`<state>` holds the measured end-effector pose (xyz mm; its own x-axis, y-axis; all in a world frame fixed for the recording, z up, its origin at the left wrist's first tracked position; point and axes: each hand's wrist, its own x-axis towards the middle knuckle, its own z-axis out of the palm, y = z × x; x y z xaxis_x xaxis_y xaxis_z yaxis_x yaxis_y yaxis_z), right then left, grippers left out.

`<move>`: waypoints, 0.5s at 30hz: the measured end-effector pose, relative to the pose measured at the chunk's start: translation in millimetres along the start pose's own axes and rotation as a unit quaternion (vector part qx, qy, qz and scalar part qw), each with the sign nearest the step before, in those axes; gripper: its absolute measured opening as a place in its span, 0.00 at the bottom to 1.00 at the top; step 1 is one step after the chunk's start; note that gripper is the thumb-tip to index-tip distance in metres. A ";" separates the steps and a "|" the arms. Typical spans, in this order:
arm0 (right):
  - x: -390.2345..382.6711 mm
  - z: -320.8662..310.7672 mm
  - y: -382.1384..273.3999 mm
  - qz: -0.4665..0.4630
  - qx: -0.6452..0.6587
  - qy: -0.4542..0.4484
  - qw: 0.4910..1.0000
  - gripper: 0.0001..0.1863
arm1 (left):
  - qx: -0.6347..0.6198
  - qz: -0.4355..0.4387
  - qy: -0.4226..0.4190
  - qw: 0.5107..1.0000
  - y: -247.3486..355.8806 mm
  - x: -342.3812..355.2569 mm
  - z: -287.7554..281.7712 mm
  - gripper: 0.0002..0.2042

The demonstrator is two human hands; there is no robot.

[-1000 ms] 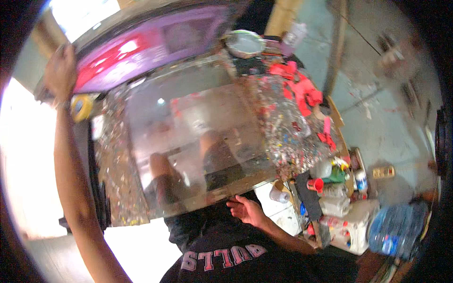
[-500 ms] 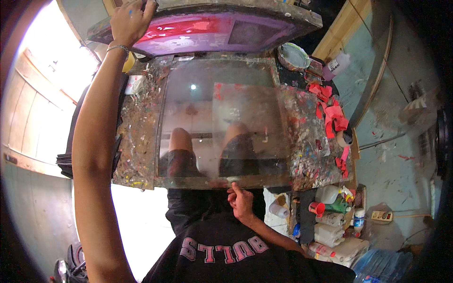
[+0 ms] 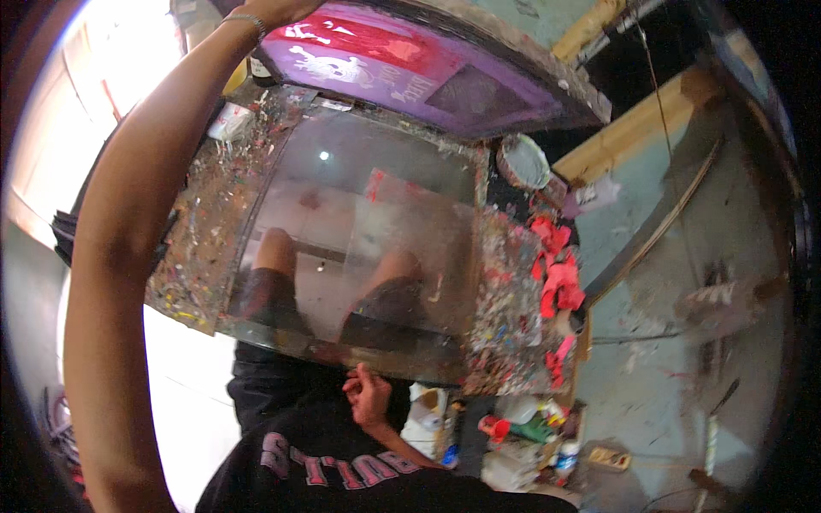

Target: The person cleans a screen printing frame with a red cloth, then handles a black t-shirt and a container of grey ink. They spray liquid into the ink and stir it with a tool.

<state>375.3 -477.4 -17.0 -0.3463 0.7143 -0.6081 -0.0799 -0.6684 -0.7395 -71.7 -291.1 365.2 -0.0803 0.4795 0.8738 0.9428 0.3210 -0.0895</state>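
Where the glass plate (image 3: 351, 248) ends at its far edge, we have the screen frame (image 3: 410, 77) tilted up behind it — purple and red face toward us. Our left hand (image 3: 284, 12) is at the frame's left end, beyond the plate's far left corner; its fingers run out of view, so we can't tell their grip. Our right hand (image 3: 368, 398) sits just below the plate's near edge, fingers loosely half-curled, index pointing up at that edge, nothing visible in them; whether it touches, we can't tell. Plate lies on the paint-speckled table (image 3: 192, 256), our knees mirrored in it. Right of plate: red scraps (image 3: 560, 286), plus a white bowl (image 3: 523, 162) by its far right corner. Left of its far end — white packet (image 3: 229, 122).
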 end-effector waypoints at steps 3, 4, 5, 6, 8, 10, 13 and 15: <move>-10.5 -8.7 -1.5 0.038 -0.008 -0.026 0.999 0.20 | 0.000 0.002 0.020 1.000 -0.5 6.0 0.5 0.22; -14.3 -11.3 -2.6 0.104 -0.008 -0.006 0.995 0.19 | 0.003 0.001 0.030 1.000 0.1 7.4 2.4 0.22; -17.6 -14.8 -4.8 0.130 -0.011 -0.010 0.991 0.19 | -0.006 -0.003 0.031 1.000 -0.8 8.5 3.8 0.22; -19.2 -16.4 -5.9 0.118 -0.004 -0.028 0.993 0.19 | -0.019 -0.005 0.032 0.999 -0.3 9.2 6.9 0.22; -19.1 -21.1 -9.4 0.128 0.045 -0.082 0.987 0.18 | -0.005 -0.004 0.045 0.999 -2.5 8.0 10.6 0.22; -15.0 -23.2 -13.2 0.163 0.060 -0.016 0.985 0.18 | -0.011 -0.001 0.021 1.000 -4.3 7.9 16.2 0.22; -10.8 -21.7 -16.9 0.153 0.181 0.000 0.972 0.15 | 0.018 0.020 -0.033 0.999 -16.7 4.5 18.4 0.15; -13.4 -19.4 -19.0 0.149 0.173 0.046 0.972 0.12 | 0.087 0.065 -0.041 0.993 -24.8 1.0 18.5 0.14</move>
<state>399.6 -470.2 -0.4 -0.3182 0.4828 -0.8158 -0.3045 -0.8670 -0.3944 -101.1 -283.4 359.5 0.0051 0.5894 0.8078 0.8778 0.3843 -0.2859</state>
